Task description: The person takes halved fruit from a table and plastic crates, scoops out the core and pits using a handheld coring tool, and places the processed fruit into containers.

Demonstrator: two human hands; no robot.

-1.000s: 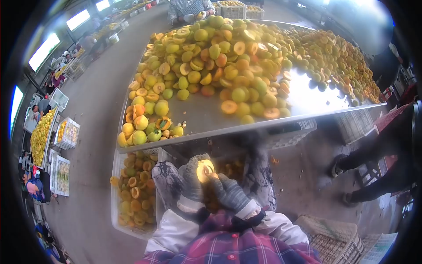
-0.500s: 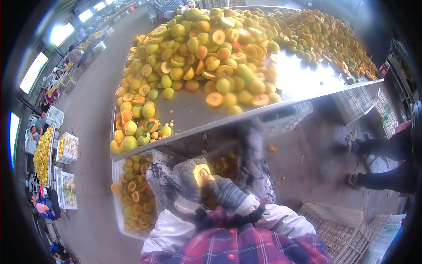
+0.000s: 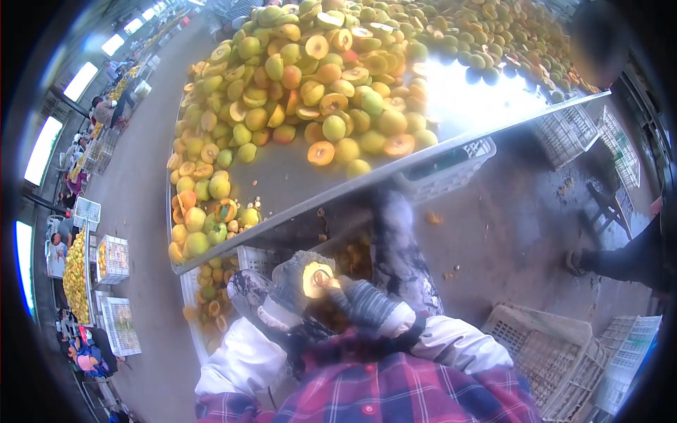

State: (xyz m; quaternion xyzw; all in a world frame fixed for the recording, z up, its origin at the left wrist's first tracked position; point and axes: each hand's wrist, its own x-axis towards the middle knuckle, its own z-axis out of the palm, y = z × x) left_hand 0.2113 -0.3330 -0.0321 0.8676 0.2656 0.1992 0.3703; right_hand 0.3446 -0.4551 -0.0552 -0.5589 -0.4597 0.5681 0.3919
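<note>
A halved yellow peach (image 3: 316, 280) sits in my left hand (image 3: 287, 279), cut face up with its pit area showing. The left hand wears a grey knit glove and is closed round the fruit. My right hand (image 3: 361, 303), in a striped grey glove, is closed, with its fingertips at the centre of the cut face. Whether a small tool is in those fingers I cannot make out. Below the hands, a container of peach pieces (image 3: 356, 259) shows between my knees. A white crate holding peach halves (image 3: 214, 287) stands to the left.
A metal table (image 3: 282, 176) in front carries a large heap of peaches (image 3: 296, 84), whole and halved. Its edge runs just beyond my knees. Plastic crates (image 3: 539, 352) stand at the right. Another person's leg (image 3: 620, 264) is at far right; more people work along the left.
The view has shifted, so the table and heap appear farther left and higher. Both hands stay at the peach half, which has turned slightly. The person at right has moved their legs.
</note>
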